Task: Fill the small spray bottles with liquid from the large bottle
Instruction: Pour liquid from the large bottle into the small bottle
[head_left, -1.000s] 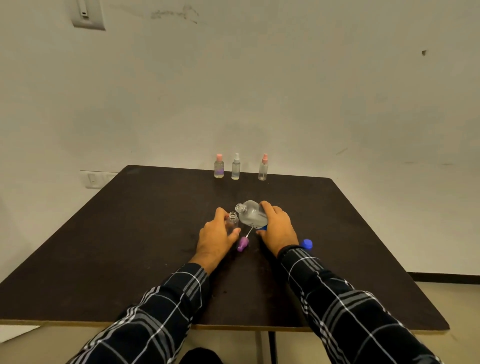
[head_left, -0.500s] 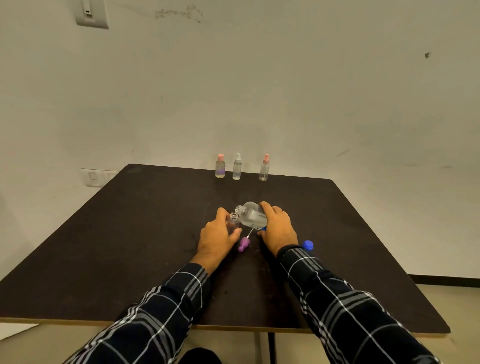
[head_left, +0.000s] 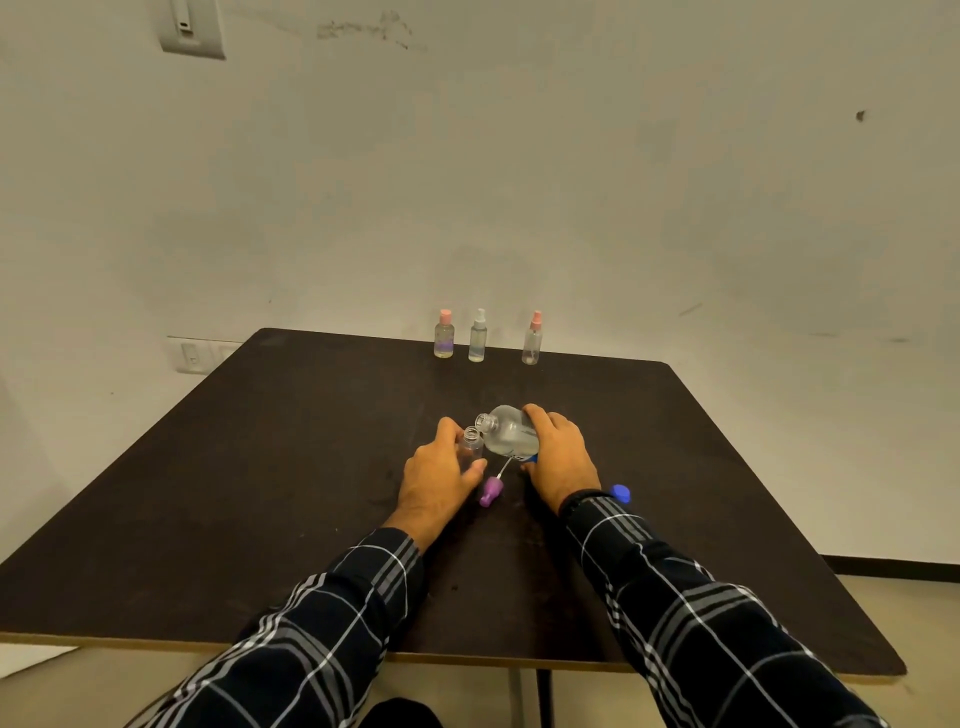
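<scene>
Over the last second very little changes: the large bottle (head_left: 511, 434) stays tipped at nearly the same angle, its open neck pointing toward 10 o'clock and sitting just above and beside the mouth of the open small bottle (head_left: 471, 444), perhaps a touch closer than a moment ago. The right hand (head_left: 558, 452) keeps its fingers and thumb wrapped round the large bottle's body, and the left hand (head_left: 439, 470) keeps its fingers curled round the small bottle, steadying it upright on the table (head_left: 260, 467). That steadiness suggests the pour is under way or about to start, though no stream is visible and the level in the small bottle is too small to read. The purple spray head (head_left: 491, 491) lies on the table at 5 o'clock from the small bottle, so this one is not yet closed. A blue cap (head_left: 621, 492) rests at 4 o'clock from the right hand, by the sleeve. A row of three capped spray bottles (head_left: 478, 338) stands at 12 o'clock near the far edge, well apart from the hands.
</scene>
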